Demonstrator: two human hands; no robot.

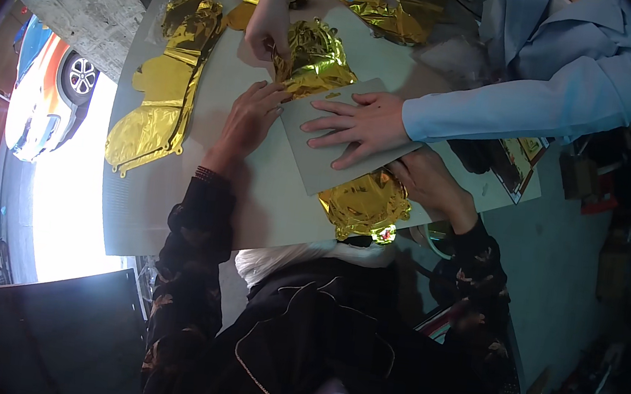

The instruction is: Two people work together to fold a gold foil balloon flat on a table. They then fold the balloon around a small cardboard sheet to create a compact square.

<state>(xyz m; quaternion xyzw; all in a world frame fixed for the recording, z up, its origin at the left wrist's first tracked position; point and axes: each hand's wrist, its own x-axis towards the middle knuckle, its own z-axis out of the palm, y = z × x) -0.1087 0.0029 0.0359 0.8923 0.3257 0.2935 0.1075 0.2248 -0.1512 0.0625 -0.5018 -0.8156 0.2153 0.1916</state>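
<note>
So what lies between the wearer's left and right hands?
In the head view, a grey card lies between the left hand and right hand, a co-worker's hand spread on it; gold foil shows at both ends.

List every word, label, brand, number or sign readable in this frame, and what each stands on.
None can be read.
Grey card: no legible lettering.
Gold foil beneath it: no legible lettering.
Orange-and-blue car: any marking too blurred to read.
</note>
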